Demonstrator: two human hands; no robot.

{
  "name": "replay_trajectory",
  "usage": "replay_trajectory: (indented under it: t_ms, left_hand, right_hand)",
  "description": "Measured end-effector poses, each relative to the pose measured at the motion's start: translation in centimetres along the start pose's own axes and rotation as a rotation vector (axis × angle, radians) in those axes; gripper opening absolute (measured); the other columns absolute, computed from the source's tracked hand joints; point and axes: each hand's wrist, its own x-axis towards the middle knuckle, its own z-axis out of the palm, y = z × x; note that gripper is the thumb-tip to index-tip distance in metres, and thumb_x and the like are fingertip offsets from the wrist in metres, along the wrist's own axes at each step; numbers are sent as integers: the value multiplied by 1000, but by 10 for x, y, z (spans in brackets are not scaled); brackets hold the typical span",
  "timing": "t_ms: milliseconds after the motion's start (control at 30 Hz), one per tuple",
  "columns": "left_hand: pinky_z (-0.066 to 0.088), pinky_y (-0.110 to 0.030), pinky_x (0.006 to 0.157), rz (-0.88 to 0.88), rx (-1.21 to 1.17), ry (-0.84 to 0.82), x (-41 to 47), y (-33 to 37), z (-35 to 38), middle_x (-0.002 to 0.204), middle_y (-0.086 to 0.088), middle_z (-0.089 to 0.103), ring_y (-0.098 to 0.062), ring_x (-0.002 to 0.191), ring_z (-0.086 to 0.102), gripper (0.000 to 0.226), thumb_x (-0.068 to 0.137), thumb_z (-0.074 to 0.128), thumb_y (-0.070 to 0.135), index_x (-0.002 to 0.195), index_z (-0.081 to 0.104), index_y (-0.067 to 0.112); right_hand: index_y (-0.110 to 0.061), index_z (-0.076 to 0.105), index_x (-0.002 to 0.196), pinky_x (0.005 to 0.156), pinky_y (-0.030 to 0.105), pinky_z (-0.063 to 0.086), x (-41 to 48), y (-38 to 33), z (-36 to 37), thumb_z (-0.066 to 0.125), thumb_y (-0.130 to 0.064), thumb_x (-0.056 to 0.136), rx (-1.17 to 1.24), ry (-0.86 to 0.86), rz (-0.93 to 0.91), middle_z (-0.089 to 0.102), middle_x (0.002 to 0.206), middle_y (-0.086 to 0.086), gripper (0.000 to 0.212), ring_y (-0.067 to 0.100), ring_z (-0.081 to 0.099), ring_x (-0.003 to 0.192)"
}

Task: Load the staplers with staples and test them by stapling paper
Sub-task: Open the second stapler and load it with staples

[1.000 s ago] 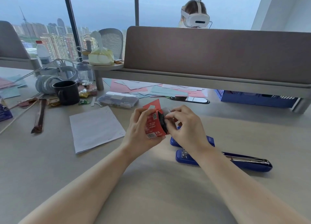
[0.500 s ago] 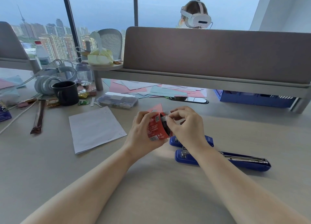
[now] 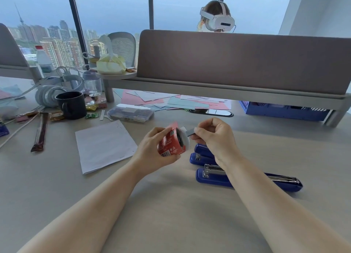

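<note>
My left hand (image 3: 152, 150) holds a small red staple box (image 3: 170, 144) above the desk, its open end turned to the right. My right hand (image 3: 214, 136) pinches a grey strip of staples (image 3: 190, 132) that sticks partly out of the box. Under my right wrist lie two blue staplers: a closed one (image 3: 201, 154) and, nearer to me, one swung open (image 3: 266, 180) with its metal staple channel showing. A white sheet of paper (image 3: 103, 144) lies flat to the left of my hands.
A black mug (image 3: 71, 104), a clear plastic case (image 3: 131, 113), snack wrappers and cables crowd the left back of the desk. Coloured paper sheets (image 3: 171, 101) lie under a raised shelf with a divider panel (image 3: 237, 60). A blue basket (image 3: 281, 110) sits at the right. Another person sits beyond the panel.
My right hand has drawn a staple strip out of the box towards the right. The box has tilted a little and dropped slightly in my left hand.
</note>
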Motion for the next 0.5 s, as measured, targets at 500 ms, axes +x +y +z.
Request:
replay_trajectory:
  t_ms: [500]
  left_hand:
    - [30,-43,110,41,475,-209,-3,14,4,146,4,33,-21,137,22,62,78,61,49,133,40,31]
  right_hand:
    - [-27,65,73,78,34,57,-27,13,-71,75,-5,70,-379,-131,26,69,79,2,24,20,65,76]
